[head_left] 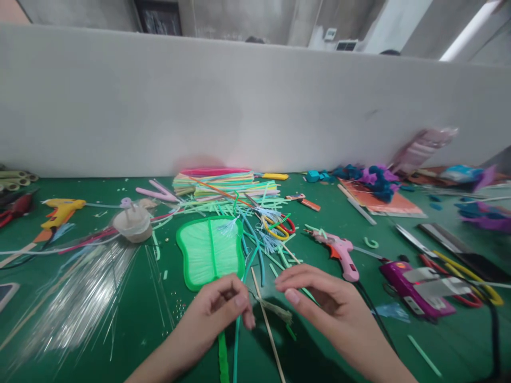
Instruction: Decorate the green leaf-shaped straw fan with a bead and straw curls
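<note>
My left hand (221, 308) rests on the green table with its fingers curled over the handle end of a green fan-shaped piece (209, 250). Whether it grips the handle I cannot tell. My right hand (319, 298) hovers just to the right, fingers spread and bent, holding nothing that I can see. Between the two hands lie a thin wooden stick (266, 324) and a frayed brownish twist of string (275, 308). Thin green strips (259, 260) run from the fan toward both hands.
A stack of coloured strips (223, 183) sits at the back centre by the white partition. A pink glue gun (339, 252), a magenta tool (419, 287) and rulers lie right. A yellow glue gun (59, 210), a small cup (133, 223) and clear filaments (80, 298) lie left.
</note>
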